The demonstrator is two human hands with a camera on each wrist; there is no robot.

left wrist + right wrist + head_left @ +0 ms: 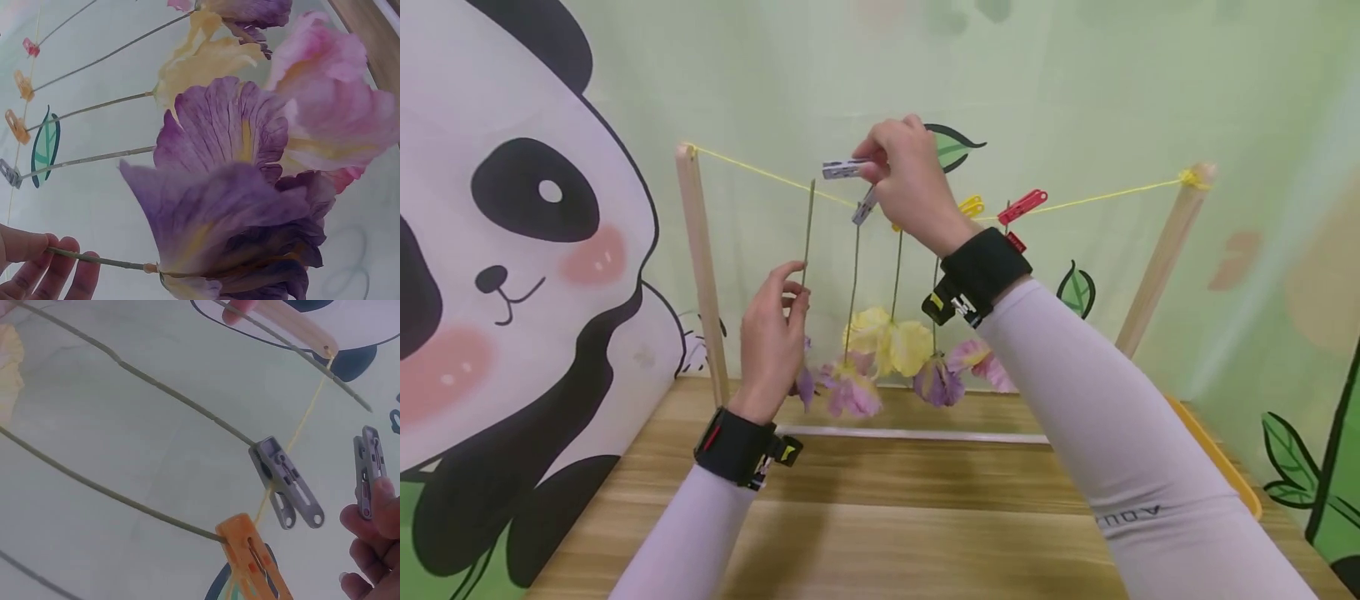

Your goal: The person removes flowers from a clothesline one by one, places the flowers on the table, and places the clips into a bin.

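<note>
At the far left, a wooden post (pixel 702 267) carried one end of a yellow line (pixel 752 173). To its right, my left hand (pixel 773 342) had thumb and fingers clamped on a green stem (pixel 808 225); the purple flower (pixel 212 206) on it hung below my grip, over the bench (pixel 925 533). The stem's upper end stood nearly upright at the line; whether they touched, I could not tell. Next, a clipped grey peg (pixel 864 207) held a pink flower (pixel 853 393) by its stem. Above that peg, my right hand (pixel 913 183) had its fingers clamped on a loose grey peg (pixel 841 169), which pointed left, apart from the green stem. Further right, a yellow peg (pixel 972 206) and a red peg (pixel 1024 206) sat on the line, which ended at a second post (pixel 1161 258). An orange tray (pixel 1219 457) lay rightmost, partly hidden by my sleeve.
</note>
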